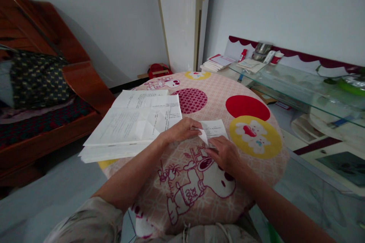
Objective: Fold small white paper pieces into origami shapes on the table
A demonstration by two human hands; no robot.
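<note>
Small paper [216,128] sits on the bench [219,98], right of the stack [134,125]; left hand [182,131] has its grip pinched on the folded corner, right hand [225,152] lies flat and open on it, so I'd square the edges before creasing.

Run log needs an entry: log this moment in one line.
left hand: on small white printed paper sheet, at folded flap | right hand: pressing sheet | under: pink cartoon tablecloth | beside: stack of white papers
</note>
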